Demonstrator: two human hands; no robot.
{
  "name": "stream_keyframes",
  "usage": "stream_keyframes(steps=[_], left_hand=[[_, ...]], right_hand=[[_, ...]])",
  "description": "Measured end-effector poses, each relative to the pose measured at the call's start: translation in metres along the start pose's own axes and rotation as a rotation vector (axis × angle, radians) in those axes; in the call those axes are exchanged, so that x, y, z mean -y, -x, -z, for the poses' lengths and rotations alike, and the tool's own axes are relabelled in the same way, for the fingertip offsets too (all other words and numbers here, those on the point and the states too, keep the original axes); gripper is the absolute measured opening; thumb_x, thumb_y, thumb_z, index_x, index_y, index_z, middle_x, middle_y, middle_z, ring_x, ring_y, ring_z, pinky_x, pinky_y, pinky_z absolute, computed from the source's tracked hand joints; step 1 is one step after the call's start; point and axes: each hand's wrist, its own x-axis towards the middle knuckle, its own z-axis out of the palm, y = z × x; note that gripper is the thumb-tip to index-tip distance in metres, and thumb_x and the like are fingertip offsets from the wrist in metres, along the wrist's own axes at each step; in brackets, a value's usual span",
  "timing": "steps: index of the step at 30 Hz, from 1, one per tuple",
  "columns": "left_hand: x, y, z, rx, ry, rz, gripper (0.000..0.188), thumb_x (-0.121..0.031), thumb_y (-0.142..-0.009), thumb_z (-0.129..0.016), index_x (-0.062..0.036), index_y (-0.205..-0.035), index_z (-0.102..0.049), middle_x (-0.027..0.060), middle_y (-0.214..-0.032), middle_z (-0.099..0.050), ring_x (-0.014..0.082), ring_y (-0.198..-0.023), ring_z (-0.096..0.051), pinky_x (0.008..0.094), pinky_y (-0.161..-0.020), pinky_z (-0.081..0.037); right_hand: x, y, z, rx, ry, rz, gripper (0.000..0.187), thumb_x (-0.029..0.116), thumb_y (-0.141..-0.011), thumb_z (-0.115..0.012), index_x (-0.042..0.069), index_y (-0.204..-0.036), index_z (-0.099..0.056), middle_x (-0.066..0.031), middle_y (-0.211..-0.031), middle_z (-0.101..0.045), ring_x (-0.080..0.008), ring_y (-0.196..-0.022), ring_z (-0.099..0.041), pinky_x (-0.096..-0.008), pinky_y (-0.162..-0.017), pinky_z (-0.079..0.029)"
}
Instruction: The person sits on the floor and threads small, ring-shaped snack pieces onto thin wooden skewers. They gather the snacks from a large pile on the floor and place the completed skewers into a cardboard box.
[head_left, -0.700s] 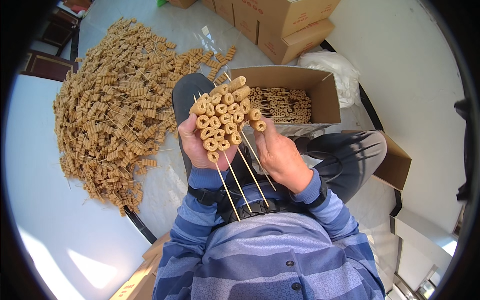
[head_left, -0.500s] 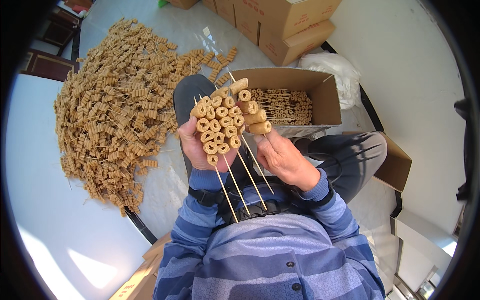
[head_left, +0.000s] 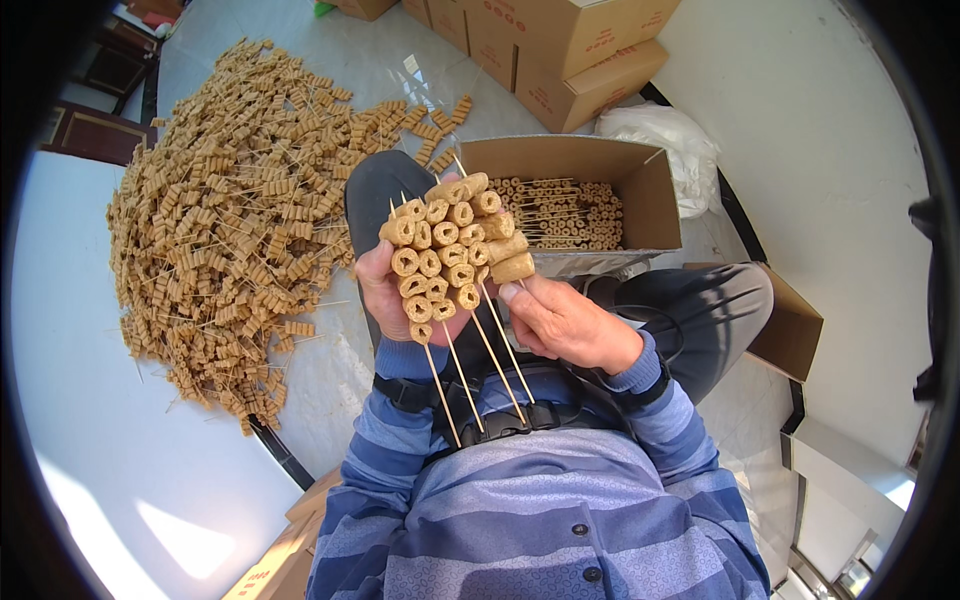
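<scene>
My left hand [head_left: 376, 285] is closed round a bunch of skewers [head_left: 440, 255], each threaded with short, hollow, tan rolls. Their bare wooden sticks point down toward my waist. At the bunch's right side, my right hand [head_left: 570, 325] pinches one more skewer [head_left: 508, 247] near its lowest roll; this one lies against the others. Past my hands, an open cardboard box [head_left: 650, 205] holds rows of similar skewers [head_left: 565, 215]. My palm and some left fingers are hidden behind the rolls.
A large heap of loose skewers [head_left: 230, 230] covers the floor at left. Closed cardboard boxes [head_left: 560, 50] are stacked at the far side. A white plastic bag [head_left: 665, 150] rests against the wall beside the open box. Another carton [head_left: 790, 330] stands right of my knee.
My right hand has brought its skewer leftward and up against the bunch, turning it so the rolls lie closer alongside. The left hand's bunch has shifted slightly.
</scene>
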Motion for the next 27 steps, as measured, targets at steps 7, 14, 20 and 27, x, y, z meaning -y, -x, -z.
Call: stream_keyframes(steps=[7, 14, 20, 27], left_hand=[[-0.01, -0.002, 0.01, -0.06, -0.218, -0.015, 0.095, -0.055, -0.085, -0.058, 0.0075, -0.15, -0.031, 0.0276, -0.152, -0.038, 0.0449, -0.136, -0.044, 0.0563, -0.113, -0.039], [-0.005, -0.007, 0.007, 0.006, -0.138, -0.061, 0.096, -0.056, -0.084, -0.059, 0.0086, -0.149, -0.032, 0.0296, -0.151, -0.038, 0.046, -0.139, -0.039, 0.0576, -0.114, -0.037], [-0.014, -0.005, 0.018, -0.049, -0.225, -0.102, 0.096, -0.056, -0.083, -0.061, 0.0086, -0.149, -0.032, 0.0301, -0.15, -0.04, 0.0471, -0.137, -0.042, 0.059, -0.114, -0.037], [-0.015, -0.008, 0.009, -0.012, -0.143, -0.136, 0.09, -0.049, -0.084, -0.062, 0.0098, -0.146, -0.036, 0.0273, -0.146, -0.047, 0.0408, -0.132, -0.051, 0.0521, -0.112, -0.042]], right_hand=[[-0.004, -0.003, -0.001, -0.009, 0.107, 0.021, 0.033, 0.031, -0.109, -0.041, 0.001, -0.104, -0.053, -0.0073, -0.064, -0.053, -0.0196, -0.056, -0.052, -0.0356, -0.056, -0.045], [-0.014, -0.01, -0.02, -0.314, 0.458, 0.293, 0.023, 0.019, -0.106, -0.044, -0.002, -0.11, -0.05, -0.019, -0.068, -0.057, -0.0379, -0.065, -0.059, -0.0466, -0.059, -0.046], [-0.011, -0.011, -0.027, -0.401, 0.708, 0.204, 0.028, 0.023, -0.104, -0.044, -0.002, -0.117, -0.048, -0.0258, -0.074, -0.065, -0.0473, -0.072, -0.063, -0.0574, -0.064, -0.049], [-0.012, -0.02, -0.029, -0.423, 0.699, 0.275, 0.03, 0.024, -0.104, -0.045, -0.004, -0.116, -0.048, -0.0242, -0.07, -0.065, -0.0457, -0.064, -0.063, -0.056, -0.057, -0.048]])
